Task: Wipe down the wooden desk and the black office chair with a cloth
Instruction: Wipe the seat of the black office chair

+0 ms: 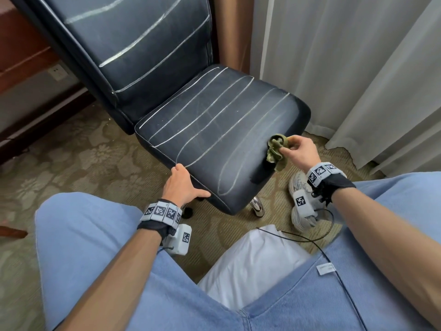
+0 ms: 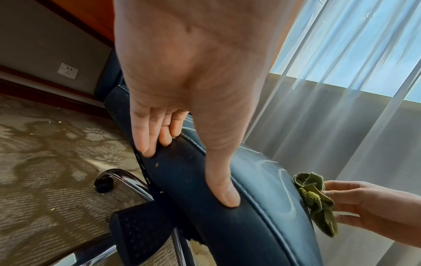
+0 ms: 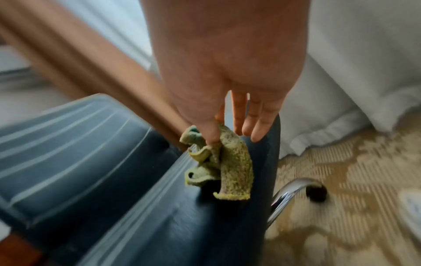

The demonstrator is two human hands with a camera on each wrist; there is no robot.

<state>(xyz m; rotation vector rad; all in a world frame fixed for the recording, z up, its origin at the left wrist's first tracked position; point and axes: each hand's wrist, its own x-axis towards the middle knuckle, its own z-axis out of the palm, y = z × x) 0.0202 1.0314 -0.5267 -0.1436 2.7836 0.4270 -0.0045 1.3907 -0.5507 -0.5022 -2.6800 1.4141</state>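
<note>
Left hand (image 1: 185, 186) grips the chair seat (image 1: 214, 130) edge — right hand (image 1: 300, 151) pinches the green cloth (image 1: 276, 151), mid-wipe — front corner probably next.

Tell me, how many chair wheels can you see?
2. The left wheel sits below the seat near the left hand, the right wheel below the cloth; more may hide under the seat.

The chair (image 1: 214, 120) is black with thin white lines. The cloth (image 1: 276, 149) is green. The carpet (image 1: 71, 158) is tan with pale flowers. The curtains (image 1: 346, 68) are white. The trousers (image 1: 83, 259) are light blue.
</note>
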